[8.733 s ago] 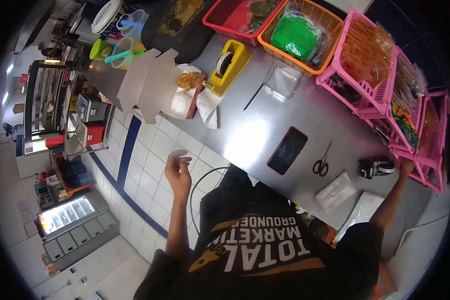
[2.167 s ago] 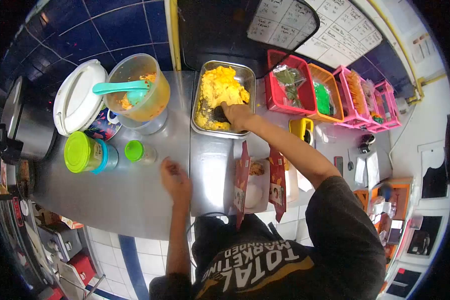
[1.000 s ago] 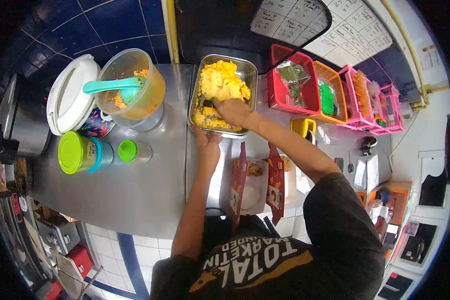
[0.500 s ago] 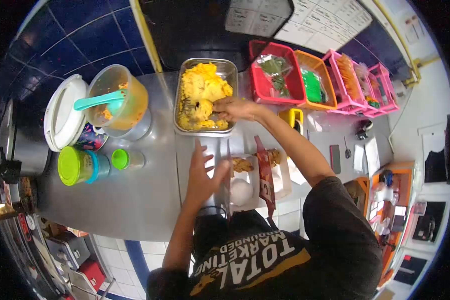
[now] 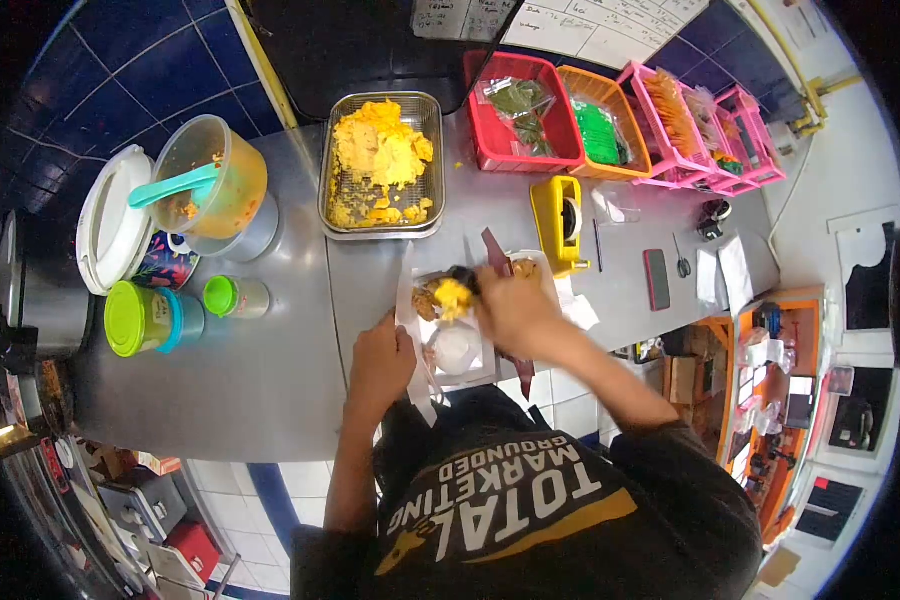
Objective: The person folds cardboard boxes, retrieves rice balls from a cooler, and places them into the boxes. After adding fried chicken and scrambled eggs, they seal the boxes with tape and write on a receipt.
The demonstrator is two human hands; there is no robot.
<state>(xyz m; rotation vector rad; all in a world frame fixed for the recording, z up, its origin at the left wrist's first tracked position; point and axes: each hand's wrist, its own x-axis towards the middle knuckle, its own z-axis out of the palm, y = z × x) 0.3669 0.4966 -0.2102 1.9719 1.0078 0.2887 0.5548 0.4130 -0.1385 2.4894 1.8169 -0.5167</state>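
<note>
A white paper food box [image 5: 478,372] stands open at the counter's front edge, with a white mound of rice [image 5: 456,350] and browned fried pieces [image 5: 425,303] inside. My left hand [image 5: 383,358] is closed on the box's left wall. Over the box, my blurred right hand [image 5: 520,315] grips a dark utensil, perhaps a spoon, whose handle is mostly hidden. A lump of yellow scrambled egg [image 5: 453,298] sits at its end, above the rice and fried pieces. Farther back is a metal tray [image 5: 381,232] holding more yellow egg [image 5: 382,150].
To the left stand a tub [image 5: 240,180] with a turquoise spoon, a white lid [image 5: 100,225] and green-lidded containers [image 5: 135,318]. Red [image 5: 525,160], orange and pink baskets line the back right. A yellow tape dispenser [image 5: 550,225] and a phone [image 5: 657,279] lie nearer.
My right hand has come from the egg tray down to the box, bringing a lump of egg. My left hand, spread before, now holds the box's left wall.
</note>
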